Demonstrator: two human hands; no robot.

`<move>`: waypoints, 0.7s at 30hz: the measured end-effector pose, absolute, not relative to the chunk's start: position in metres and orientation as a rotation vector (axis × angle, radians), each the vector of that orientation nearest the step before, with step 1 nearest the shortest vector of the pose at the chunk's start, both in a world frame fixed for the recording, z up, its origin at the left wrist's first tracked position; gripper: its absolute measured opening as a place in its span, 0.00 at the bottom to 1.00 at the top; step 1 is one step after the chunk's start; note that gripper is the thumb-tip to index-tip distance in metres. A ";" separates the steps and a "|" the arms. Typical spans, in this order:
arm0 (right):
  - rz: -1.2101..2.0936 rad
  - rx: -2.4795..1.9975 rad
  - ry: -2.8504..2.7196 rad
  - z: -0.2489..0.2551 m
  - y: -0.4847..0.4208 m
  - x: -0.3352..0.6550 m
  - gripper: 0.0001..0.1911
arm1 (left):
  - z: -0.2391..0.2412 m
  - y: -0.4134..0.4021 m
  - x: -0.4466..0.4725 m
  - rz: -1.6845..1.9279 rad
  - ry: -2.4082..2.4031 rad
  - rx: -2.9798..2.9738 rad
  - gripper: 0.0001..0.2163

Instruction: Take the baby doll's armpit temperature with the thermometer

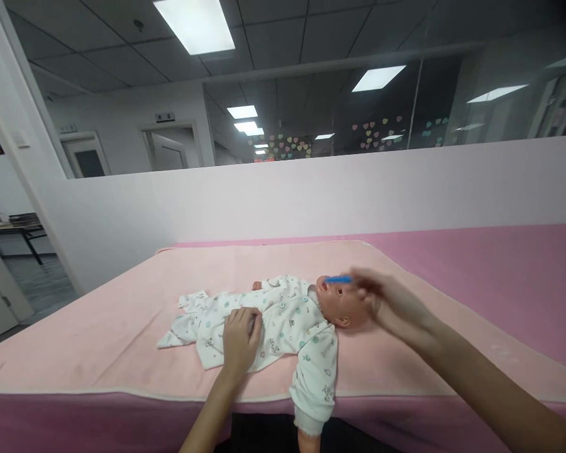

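A baby doll [346,307] lies on its back across the peach sheet, head to the right. It wears white printed clothes [283,324] with teal buttons and small motifs. My left hand [241,330] rests on the doll's lower body, fingers lying over the cloth and holding nothing. Above the doll's head, my right hand [377,294] pinches a thin blue stick [338,279], blurred by motion. The stick's tip is over the doll's nose and mouth; whether it touches cannot be seen. One doll arm [314,384] hangs toward me past the table's front edge.
The peach sheet [122,314] covers much of a pink padded surface [500,283]. Behind it stands a white half-wall [311,195] topped by glass with heart stickers. At far left, a doorway shows a desk [16,228] in another room.
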State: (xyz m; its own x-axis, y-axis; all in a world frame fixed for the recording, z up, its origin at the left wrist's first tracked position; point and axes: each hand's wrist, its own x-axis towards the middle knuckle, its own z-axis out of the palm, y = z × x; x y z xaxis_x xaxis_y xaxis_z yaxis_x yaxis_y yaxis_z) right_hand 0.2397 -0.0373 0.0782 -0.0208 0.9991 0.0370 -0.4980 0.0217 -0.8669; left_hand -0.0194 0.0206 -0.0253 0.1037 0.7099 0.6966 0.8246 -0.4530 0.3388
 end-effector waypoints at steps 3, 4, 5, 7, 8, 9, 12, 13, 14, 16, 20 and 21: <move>1.044 -0.673 -0.773 0.072 -0.036 0.232 0.10 | -0.025 0.021 -0.019 -1.271 -1.547 -2.225 0.08; 1.162 -0.735 -0.833 0.069 -0.037 0.226 0.11 | -0.025 0.021 -0.020 -1.270 -1.542 -2.222 0.08; 1.388 -0.835 -0.934 0.066 -0.040 0.219 0.11 | -0.025 0.021 -0.020 -1.271 -1.538 -2.216 0.08; 1.755 -0.952 -1.101 0.065 -0.048 0.206 0.11 | -0.025 0.022 -0.020 -1.268 -1.538 -2.211 0.07; 1.779 -0.926 -1.156 0.067 -0.053 0.201 0.11 | -0.025 0.022 -0.020 -1.267 -1.539 -2.213 0.07; 1.679 -0.845 -1.175 0.071 -0.058 0.197 0.12 | -0.025 0.022 -0.020 -1.268 -1.543 -2.214 0.07; 1.235 -0.601 -1.106 0.078 -0.069 0.189 0.14 | -0.025 0.022 -0.020 -1.275 -1.544 -2.223 0.07; 1.250 -0.616 -1.120 0.079 -0.069 0.188 0.13 | -0.025 0.022 -0.020 -1.277 -1.540 -2.223 0.07; 1.370 -0.681 -1.164 0.079 -0.067 0.187 0.12 | -0.025 0.022 -0.020 -1.278 -1.535 -2.223 0.07; 1.742 -0.843 -1.277 0.081 -0.057 0.190 0.10 | -0.025 0.022 -0.020 -1.278 -1.526 -2.224 0.08; 1.544 -0.671 -1.051 0.095 -0.038 0.203 0.08 | -0.026 0.023 -0.021 -1.281 -1.524 -2.226 0.08; 1.407 -0.601 -0.973 0.097 -0.037 0.204 0.10 | -0.026 0.023 -0.021 -1.279 -1.526 -2.229 0.07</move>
